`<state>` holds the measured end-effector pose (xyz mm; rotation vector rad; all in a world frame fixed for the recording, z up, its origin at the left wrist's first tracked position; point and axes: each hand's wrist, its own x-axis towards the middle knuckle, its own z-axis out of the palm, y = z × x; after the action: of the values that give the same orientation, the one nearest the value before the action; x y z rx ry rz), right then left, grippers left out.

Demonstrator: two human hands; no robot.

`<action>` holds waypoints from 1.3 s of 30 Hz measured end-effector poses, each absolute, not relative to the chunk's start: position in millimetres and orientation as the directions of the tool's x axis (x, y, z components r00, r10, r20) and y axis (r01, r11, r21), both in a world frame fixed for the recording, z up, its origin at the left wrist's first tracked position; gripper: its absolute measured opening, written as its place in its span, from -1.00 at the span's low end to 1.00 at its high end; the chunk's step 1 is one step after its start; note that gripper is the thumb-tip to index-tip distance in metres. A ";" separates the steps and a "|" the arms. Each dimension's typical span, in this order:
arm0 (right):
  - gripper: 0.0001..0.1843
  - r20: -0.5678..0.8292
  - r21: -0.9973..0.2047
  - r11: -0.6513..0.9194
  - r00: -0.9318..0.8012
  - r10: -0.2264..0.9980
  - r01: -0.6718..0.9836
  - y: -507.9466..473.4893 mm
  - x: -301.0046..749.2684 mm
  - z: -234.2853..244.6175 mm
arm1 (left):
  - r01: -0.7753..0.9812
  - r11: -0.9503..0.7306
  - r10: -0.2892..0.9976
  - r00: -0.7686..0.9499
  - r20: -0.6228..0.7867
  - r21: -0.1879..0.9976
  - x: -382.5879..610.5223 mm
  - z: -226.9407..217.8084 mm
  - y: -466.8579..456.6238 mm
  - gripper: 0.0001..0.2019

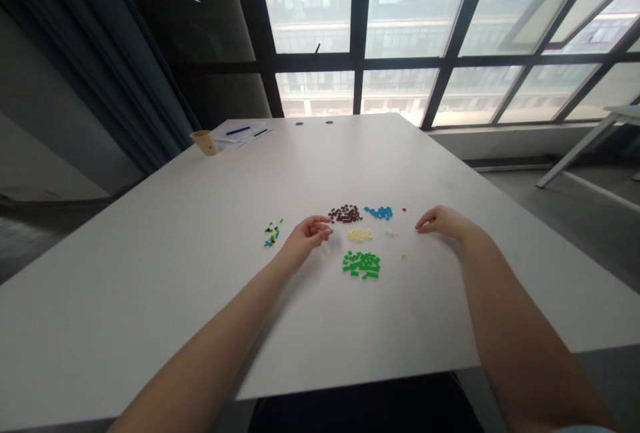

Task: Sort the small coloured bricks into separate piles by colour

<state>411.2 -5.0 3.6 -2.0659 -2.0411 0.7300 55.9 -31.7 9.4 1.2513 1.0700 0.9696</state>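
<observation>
My left hand (314,229) hovers just left of a pile of dark brown toy bricks (346,214). Its thumb and fingers are bent and slightly apart, and I see nothing held between them. On the right, my right hand (438,221) has its fingertips pressed together low over the table; whatever may be in them is too small to make out. Between the hands lie blue bricks (381,212), pale yellow bricks (360,235) and green bricks (361,264) in separate piles. A few white pieces (391,233), one red piece (404,210) and an orange-yellow piece (403,256) lie closest to the right hand.
Left of my left hand is a small mixed heap of coloured bricks (273,236). A tan paper cup (205,142) stands at the far left edge of the white table (175,233), beside papers (250,134) with a blue pen (238,130) on them.
</observation>
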 end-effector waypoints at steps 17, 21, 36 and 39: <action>-0.74 0.106 -0.443 -0.134 0.200 0.974 0.886 -6.4 404.2 12.4 | 0.783 0.146 0.979 -0.204 0.028 0.605 -73.1 2.2 28.6 -0.85; -0.75 0.107 -0.446 -0.131 0.198 0.974 0.885 -7.1 402.2 12.3 | 0.827 0.105 0.991 -0.133 0.012 0.553 -64.2 -8.6 29.1 -0.81; -0.74 0.148 -0.456 -0.086 0.170 0.974 0.886 -9.9 389.5 18.6 | 0.852 -0.057 0.978 -0.056 0.199 0.520 -43.1 -8.5 27.2 -0.86; -0.74 0.161 -0.455 -0.065 0.154 0.975 0.888 -11.0 384.1 20.7 | 0.604 -0.055 0.990 -0.071 0.123 0.795 -23.7 3.2 18.7 -0.86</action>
<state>384.1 -11.0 20.7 -1.9906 -1.7696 0.2586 -23.7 18.7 3.2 1.6977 1.7147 0.9859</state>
